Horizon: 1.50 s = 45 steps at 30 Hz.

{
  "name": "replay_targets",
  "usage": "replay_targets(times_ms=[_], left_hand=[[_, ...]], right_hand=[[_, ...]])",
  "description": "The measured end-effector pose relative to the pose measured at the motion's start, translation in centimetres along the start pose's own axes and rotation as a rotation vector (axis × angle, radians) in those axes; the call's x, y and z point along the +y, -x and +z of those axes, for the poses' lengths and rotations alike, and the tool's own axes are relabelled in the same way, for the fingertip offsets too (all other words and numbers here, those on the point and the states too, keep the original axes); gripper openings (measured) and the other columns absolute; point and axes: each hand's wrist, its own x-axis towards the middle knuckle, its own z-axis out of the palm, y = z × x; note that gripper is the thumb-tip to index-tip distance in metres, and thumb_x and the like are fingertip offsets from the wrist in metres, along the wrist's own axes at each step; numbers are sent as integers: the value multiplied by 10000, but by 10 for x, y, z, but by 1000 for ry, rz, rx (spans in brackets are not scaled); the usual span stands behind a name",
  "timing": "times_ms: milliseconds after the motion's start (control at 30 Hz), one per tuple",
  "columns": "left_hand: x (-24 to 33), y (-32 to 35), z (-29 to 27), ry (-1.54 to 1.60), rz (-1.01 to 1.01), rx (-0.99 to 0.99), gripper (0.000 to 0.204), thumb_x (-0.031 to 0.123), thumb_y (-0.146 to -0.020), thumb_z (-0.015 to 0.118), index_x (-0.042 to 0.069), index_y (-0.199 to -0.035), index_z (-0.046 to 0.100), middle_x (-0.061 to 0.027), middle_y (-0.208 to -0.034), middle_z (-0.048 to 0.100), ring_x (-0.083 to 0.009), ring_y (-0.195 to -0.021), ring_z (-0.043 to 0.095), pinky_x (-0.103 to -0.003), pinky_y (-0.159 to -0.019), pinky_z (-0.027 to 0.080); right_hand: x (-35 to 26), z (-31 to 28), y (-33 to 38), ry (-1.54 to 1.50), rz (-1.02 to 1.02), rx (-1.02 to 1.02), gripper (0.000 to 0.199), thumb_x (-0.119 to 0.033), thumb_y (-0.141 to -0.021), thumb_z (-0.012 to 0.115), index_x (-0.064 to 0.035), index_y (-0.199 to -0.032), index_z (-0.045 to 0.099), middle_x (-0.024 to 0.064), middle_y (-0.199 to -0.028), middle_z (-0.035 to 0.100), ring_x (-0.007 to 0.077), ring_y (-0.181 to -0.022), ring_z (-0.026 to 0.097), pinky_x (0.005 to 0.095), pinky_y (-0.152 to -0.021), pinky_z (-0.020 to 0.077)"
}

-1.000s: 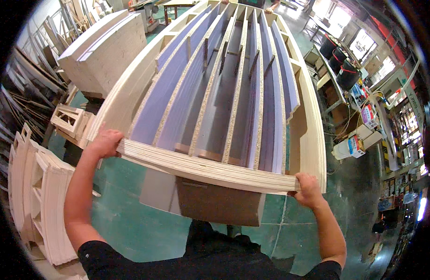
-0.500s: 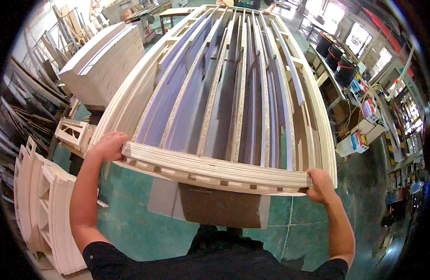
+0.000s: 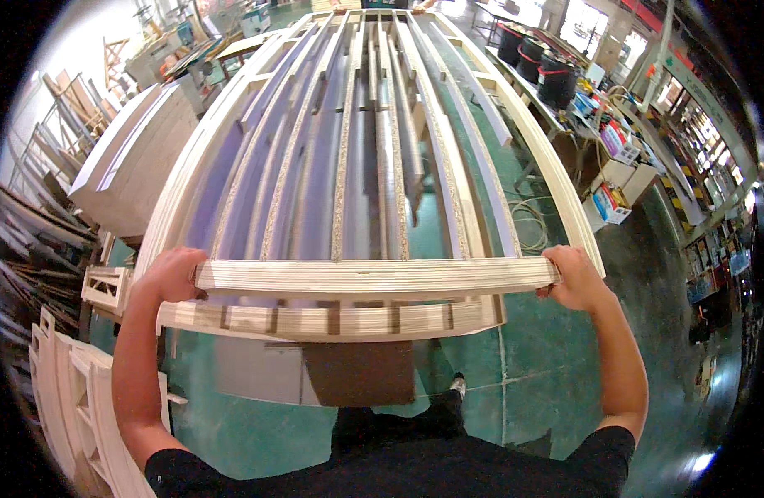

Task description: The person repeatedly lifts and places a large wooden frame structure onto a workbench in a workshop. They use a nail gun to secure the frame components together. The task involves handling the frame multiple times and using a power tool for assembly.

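Both my hands grip a long wooden frame (image 3: 373,276) by the ends of its near rail. My left hand (image 3: 171,275) is closed round the left end, and my right hand (image 3: 576,279) round the right end. Long parallel slats run away from me inside the frame, some edged with speckled chipboard. Under its near rail, with a gap between, lies another pale wooden frame (image 3: 332,320). At the far end another person's hands (image 3: 423,7) are on the frame. My fingertips are partly hidden behind the rail.
At left stand a tall stack of boards (image 3: 137,166), a small lattice frame (image 3: 106,287) and stacked wooden frames (image 3: 70,373). A bench at right carries black buckets (image 3: 556,80) and boxes (image 3: 618,143). A coiled hose (image 3: 527,222) lies on the green floor.
The held frame has risen and shifted rightward relative to the frame beneath, opening a gap between their near rails. Both my hands keep their grip. My foot now shows below.
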Motion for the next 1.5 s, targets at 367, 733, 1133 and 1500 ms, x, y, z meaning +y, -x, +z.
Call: replay_targets(times_ms=[367,733,1133,1500], left_hand=[[197,-128,-16,136,-14,-5,563,247,-583,1017,28,-993,700,-198,-1057,721,-430,-1081,671,-496,-901,553],[308,-310,-72,132,-62,-10,537,243,-569,1020,33,-961,718,-186,-996,730,-432,-1030,687,-498,-895,559],[327,-571,-102,109,-18,20,482,210,-643,949,56,-1041,725,-159,-1092,736,-396,-1126,659,-488,-981,546],[311,-851,-164,-8,-55,-29,485,325,-683,936,78,-1019,689,-121,-1055,675,-372,-1080,643,-481,-918,550]], right_hand=[[257,-43,13,14,47,-63,510,-230,-687,932,-55,-1098,684,171,-1070,718,411,-1057,668,496,-914,527],[449,-63,-71,2,74,-94,509,-292,-705,907,-58,-1105,695,183,-1096,730,409,-1077,691,517,-931,555],[678,-48,-246,118,33,-156,642,-327,-634,914,-89,-1182,680,138,-1113,725,359,-1092,689,484,-948,540],[859,-17,-468,127,-37,-85,565,-245,-570,836,-110,-1087,653,125,-959,672,362,-948,666,499,-826,509]])
